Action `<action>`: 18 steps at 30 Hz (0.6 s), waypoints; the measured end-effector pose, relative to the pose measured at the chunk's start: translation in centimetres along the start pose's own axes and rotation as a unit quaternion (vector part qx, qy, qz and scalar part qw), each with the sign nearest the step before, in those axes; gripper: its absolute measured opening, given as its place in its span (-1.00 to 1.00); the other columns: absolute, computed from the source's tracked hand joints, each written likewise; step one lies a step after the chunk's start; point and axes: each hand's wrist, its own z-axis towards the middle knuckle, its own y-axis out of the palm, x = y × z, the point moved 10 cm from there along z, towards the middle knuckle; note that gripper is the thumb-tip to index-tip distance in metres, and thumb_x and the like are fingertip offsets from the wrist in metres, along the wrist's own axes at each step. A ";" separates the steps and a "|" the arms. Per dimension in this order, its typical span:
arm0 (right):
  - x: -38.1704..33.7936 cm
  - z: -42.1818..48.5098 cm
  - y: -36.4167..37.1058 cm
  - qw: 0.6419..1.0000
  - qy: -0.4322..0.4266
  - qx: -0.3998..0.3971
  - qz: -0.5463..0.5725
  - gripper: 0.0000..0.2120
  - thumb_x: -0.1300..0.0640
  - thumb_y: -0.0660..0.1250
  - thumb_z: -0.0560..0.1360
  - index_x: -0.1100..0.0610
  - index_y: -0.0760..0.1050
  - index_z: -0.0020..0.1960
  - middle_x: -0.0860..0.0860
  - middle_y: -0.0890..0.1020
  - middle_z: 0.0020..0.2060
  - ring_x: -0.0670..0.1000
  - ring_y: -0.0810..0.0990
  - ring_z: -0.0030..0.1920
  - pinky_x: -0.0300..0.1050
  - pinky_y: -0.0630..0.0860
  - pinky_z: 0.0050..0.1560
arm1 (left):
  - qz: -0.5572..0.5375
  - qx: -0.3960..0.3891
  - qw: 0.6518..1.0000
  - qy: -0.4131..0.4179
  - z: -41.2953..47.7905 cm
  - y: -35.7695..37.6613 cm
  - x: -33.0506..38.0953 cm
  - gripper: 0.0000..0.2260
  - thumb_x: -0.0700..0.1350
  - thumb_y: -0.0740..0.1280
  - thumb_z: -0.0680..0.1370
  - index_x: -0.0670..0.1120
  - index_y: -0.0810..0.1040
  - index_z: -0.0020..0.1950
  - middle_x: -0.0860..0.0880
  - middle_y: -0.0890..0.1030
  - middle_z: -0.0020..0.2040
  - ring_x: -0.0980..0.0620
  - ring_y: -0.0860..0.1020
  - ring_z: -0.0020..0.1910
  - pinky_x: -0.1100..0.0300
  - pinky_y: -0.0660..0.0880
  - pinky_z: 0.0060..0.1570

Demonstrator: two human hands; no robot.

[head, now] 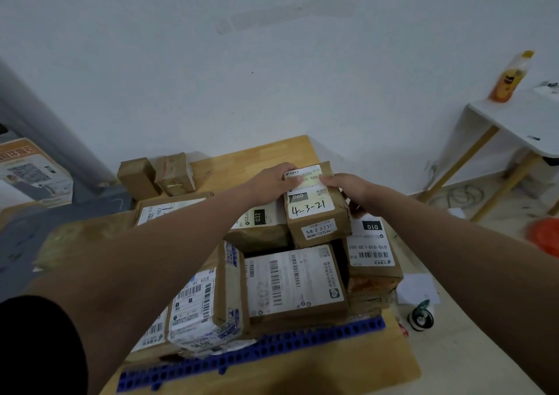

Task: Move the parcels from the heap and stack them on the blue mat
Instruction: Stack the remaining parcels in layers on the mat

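Brown cardboard parcel hand-marked "4-3-21", topmost on the stack over the blue perforated mat at the wooden worktop's near edge.
Printed "060" and "54-2-221" too; clasped at its far end by left hand and right hand, both curled over the white label.

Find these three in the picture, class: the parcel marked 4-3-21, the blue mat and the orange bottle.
parcel marked 4-3-21 [311, 210]: head view, on its handwritten white label.
blue mat [272, 350]: head view, on its bare front edge.
orange bottle [510, 81]: head view, on its body.
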 end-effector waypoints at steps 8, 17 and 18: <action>0.7 0.8 0.2 0.999 0.028 0.016 0.018 -0.58 -0.23 0.13 0.59 0.11 0.49 -0.06 0.06 0.56 -0.26 0.03 0.54 -0.34 -0.18 0.42 -0.33 | 0.028 -0.022 0.999 -0.019 0.2 0.7 -0.4 -0.52 0.16 0.11 0.65 -0.03 0.25 0.51 -0.06 0.53 0.28 0.01 0.50 0.12 0.15 0.36 0.01; 0.9 1.5 -1.5 0.993 0.011 0.042 0.111 -0.65 -0.16 0.21 0.58 0.13 0.53 -0.03 0.14 0.61 -0.14 0.13 0.59 -0.22 -0.10 0.54 -0.25 | -0.025 0.033 0.999 -0.021 -0.4 -0.5 -0.4 -0.40 0.29 -0.10 0.61 0.01 0.06 0.56 -0.11 0.49 0.32 -0.09 0.47 0.17 0.09 0.31 0.09; 1.0 1.6 -1.4 0.992 0.010 0.040 0.121 -0.65 -0.15 0.21 0.58 0.14 0.53 -0.03 0.15 0.61 -0.13 0.14 0.59 -0.20 -0.07 0.55 -0.22 | -0.022 0.043 0.999 -0.022 -0.5 -0.8 -0.6 -0.38 0.32 -0.13 0.59 0.03 0.06 0.56 -0.14 0.50 0.32 -0.12 0.48 0.16 0.07 0.32 0.07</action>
